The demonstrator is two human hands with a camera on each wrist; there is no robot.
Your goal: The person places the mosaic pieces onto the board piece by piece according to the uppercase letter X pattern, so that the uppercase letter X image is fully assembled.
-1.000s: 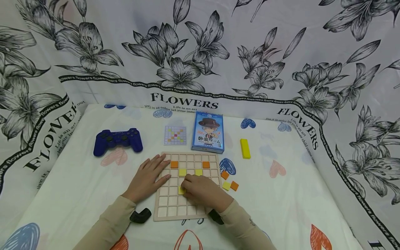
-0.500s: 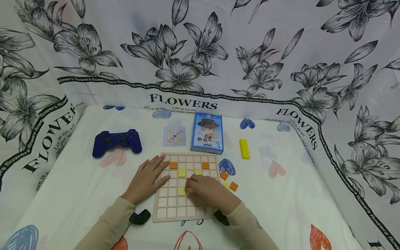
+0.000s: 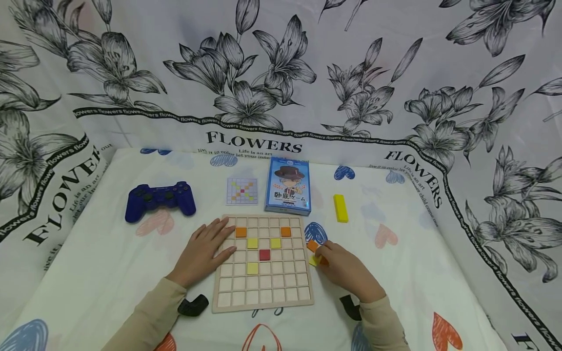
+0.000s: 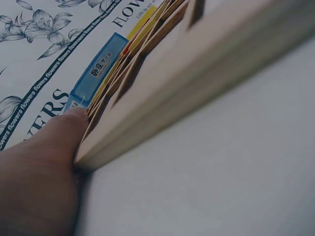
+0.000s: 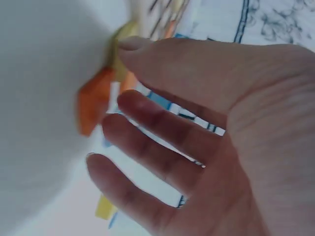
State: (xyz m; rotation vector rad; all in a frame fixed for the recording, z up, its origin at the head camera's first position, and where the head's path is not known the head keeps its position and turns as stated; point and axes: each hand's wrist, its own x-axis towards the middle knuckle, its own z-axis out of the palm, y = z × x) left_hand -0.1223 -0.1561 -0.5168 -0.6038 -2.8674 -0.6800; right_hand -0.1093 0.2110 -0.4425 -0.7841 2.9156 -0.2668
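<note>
A wooden grid board (image 3: pixel 265 295) lies flat, holding two orange tiles (image 3: pixel 241 232), three yellow tiles (image 3: pixel 252 268) and one red tile (image 3: pixel 264 255) in its cells. My left hand (image 3: pixel 202 255) rests on the board's left edge, fingers extended; the left wrist view shows the thumb (image 4: pixel 54 137) along its side. My right hand (image 3: pixel 344 268) is just right of the board, over a loose yellow tile (image 3: pixel 313 261) and an orange tile (image 5: pixel 96 101). Its thumb and fingers stand apart with no grip visible. Another orange tile (image 3: pixel 312 245) lies beside the fingertips.
Behind the board are a pattern card (image 3: pixel 242 191) and a blue game box (image 3: pixel 287 186). A yellow bar (image 3: pixel 340 208) lies to the right, a blue game controller (image 3: pixel 160 201) to the left. Floral cloth hangs at the back and sides.
My right hand has moved from the middle of the board rightward to the loose tiles, uncovering the red tile in its cell. The left hand has stayed on the board's edge.
</note>
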